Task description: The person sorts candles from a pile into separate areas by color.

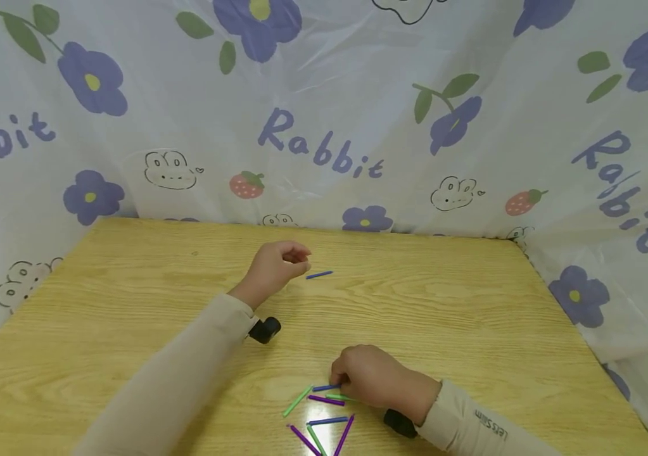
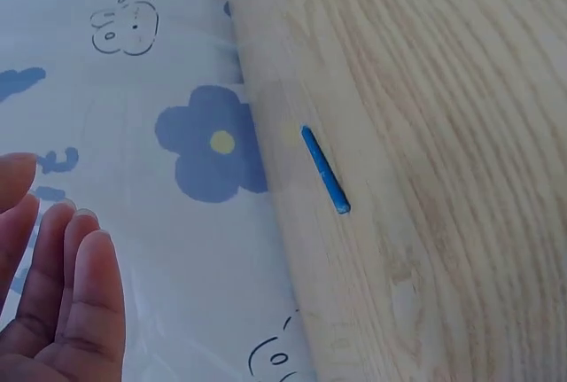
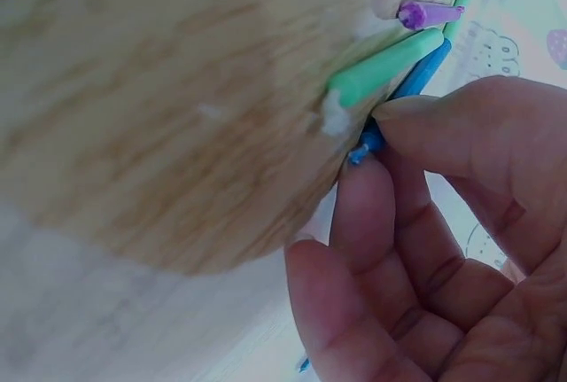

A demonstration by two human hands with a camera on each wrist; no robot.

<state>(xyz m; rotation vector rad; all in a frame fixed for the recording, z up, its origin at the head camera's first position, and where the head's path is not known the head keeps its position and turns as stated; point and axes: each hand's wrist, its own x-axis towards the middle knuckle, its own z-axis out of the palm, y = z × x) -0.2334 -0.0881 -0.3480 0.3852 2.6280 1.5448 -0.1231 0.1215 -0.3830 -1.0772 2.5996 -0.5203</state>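
My left hand [image 1: 279, 266] hovers over the far part of the table with loosely bent fingers and nothing in them. Just beyond its fingertips, a thin blue candle [image 1: 320, 275] lies alone; the left wrist view shows this candle [image 2: 325, 171] apart from the fingers. Nearer the front, my right hand [image 1: 370, 375] pinches another blue candle [image 1: 324, 387] by its end between thumb and finger. In the right wrist view that blue candle [image 3: 423, 69] runs beside a green candle [image 3: 385, 70], with a purple candle [image 3: 430, 15] farther along.
Below the right hand, blue [image 1: 327, 420], purple [image 1: 344, 435] and green [image 1: 316, 438] candles lie at angles, close together. A slanted green candle [image 1: 298, 401] lies left of the upper group. The wooden table [image 1: 443, 297] ends at a printed white curtain [image 1: 324, 190].
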